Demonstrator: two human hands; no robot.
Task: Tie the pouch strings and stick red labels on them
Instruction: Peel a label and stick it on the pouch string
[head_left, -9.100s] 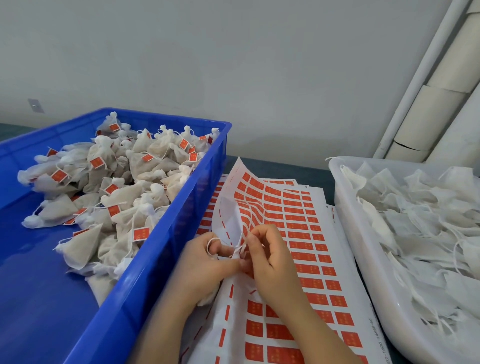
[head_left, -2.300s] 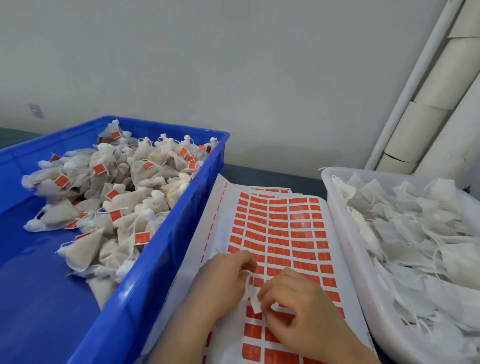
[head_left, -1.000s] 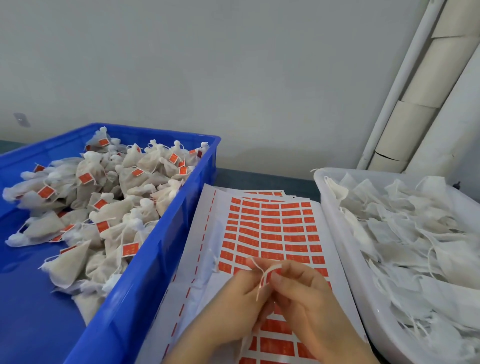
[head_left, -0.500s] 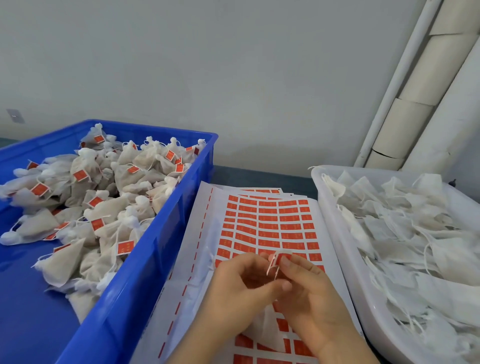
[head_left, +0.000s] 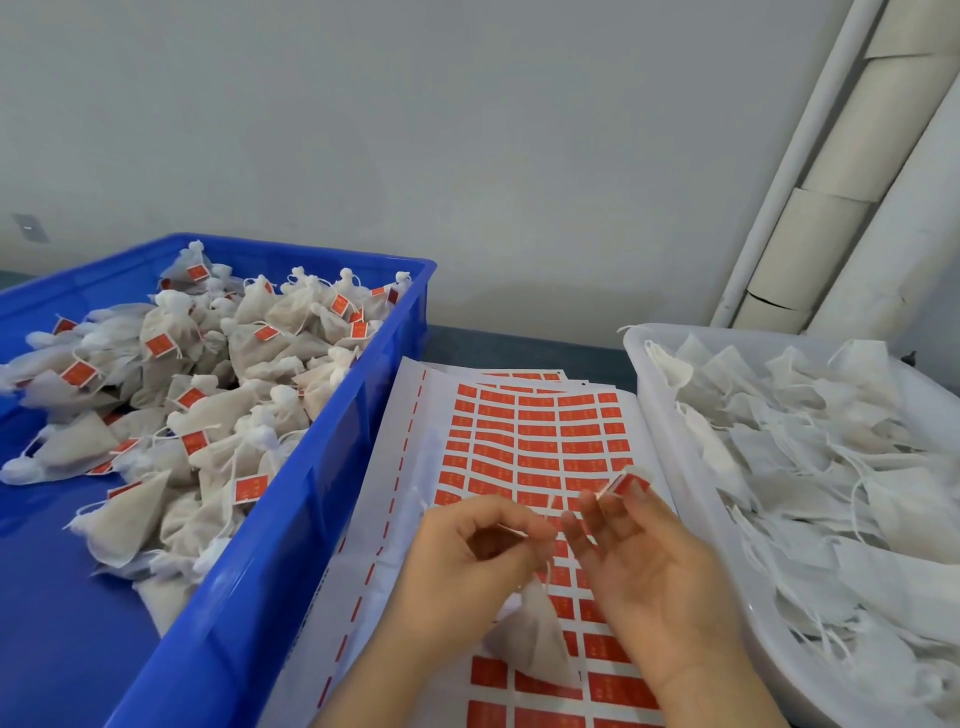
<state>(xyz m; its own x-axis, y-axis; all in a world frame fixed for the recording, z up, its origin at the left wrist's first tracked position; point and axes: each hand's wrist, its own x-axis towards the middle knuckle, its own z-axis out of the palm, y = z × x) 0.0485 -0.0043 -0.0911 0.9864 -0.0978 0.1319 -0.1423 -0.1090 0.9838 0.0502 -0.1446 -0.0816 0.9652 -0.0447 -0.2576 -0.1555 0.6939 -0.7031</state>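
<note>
A small white pouch (head_left: 535, 636) hangs by its string below my left hand (head_left: 467, 566), which pinches the string between thumb and forefinger. My right hand (head_left: 654, 571) is just to the right, palm up, with a red label (head_left: 626, 482) pinched at its fingertips, slightly apart from the string. Both hands hover over the sheet of red labels (head_left: 530, 441) lying between the two bins.
A blue crate (head_left: 249, 587) on the left holds several tied, labelled pouches (head_left: 218, 395). A white tub (head_left: 691, 467) on the right holds several flat unlabelled pouches (head_left: 810, 467). A grey wall and white pipes (head_left: 810, 171) stand behind.
My hands have drawn apart: the right one has pulled away to the right holding a red label, while the left keeps the string and the pouch now dangles below it.
</note>
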